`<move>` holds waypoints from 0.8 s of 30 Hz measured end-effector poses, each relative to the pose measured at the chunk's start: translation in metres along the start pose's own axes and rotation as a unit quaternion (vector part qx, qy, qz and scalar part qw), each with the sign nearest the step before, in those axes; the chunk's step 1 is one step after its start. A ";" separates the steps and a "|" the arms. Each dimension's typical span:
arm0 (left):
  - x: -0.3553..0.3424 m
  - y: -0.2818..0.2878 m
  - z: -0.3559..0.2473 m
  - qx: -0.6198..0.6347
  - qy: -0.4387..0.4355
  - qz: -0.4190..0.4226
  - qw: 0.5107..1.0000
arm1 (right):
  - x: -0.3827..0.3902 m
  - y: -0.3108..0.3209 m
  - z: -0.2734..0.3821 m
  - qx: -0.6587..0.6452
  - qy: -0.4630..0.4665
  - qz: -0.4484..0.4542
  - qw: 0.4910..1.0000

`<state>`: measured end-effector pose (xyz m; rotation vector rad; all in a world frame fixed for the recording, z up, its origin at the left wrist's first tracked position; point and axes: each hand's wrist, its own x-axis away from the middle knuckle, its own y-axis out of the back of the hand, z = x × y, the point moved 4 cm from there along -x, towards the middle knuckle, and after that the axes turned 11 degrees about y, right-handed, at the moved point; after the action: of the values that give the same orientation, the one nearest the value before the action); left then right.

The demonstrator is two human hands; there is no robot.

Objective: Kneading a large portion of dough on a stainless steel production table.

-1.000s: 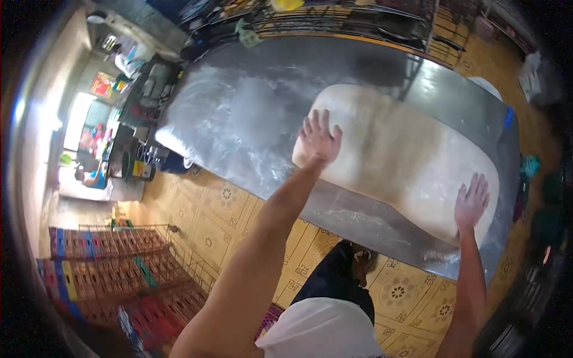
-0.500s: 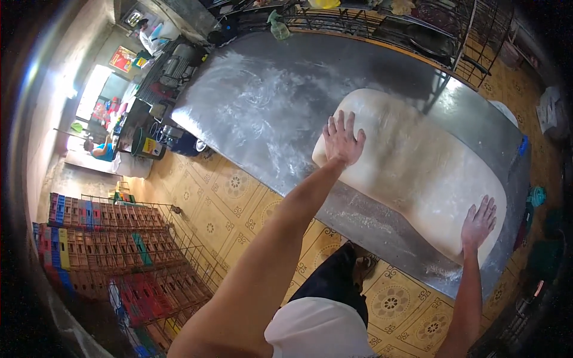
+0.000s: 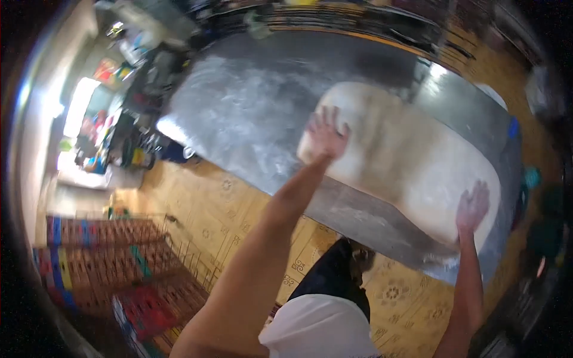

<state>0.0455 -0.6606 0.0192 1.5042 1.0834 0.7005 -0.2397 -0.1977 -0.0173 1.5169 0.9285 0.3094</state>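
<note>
A wide, pale sheet of dough (image 3: 400, 143) lies on the grey metal worktable (image 3: 239, 113). My left hand (image 3: 327, 134) rests flat on the dough's left end, fingers spread. On its right end lies my right hand (image 3: 473, 207), palm down and fingers stretched out, whitened as if by flour. Neither hand grips anything. White flour is smeared over the tabletop left of the dough and along its near edge. The picture is somewhat blurred by motion.
Stacked reddish crates (image 3: 101, 256) stand at the lower left on the patterned yellow tile floor (image 3: 227, 209). Behind the table runs a dark metal rack (image 3: 352, 24), with a spray bottle (image 3: 256, 27) at its left. Blurred machinery (image 3: 158, 71) stands at the upper left.
The whole view has shifted, so table, dough and hands appear slightly further left and up, and blurrier. Both hands stay flat on the dough at about the same spots.
</note>
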 end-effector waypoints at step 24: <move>0.002 -0.002 0.005 -0.036 -0.048 -0.017 0.998 | -0.007 0.045 0.019 -0.136 -0.080 0.047 0.986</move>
<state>0.0498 -0.6613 0.0156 1.4388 0.9995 0.6310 -0.2144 -0.2119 0.0225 1.3142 0.6606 0.3604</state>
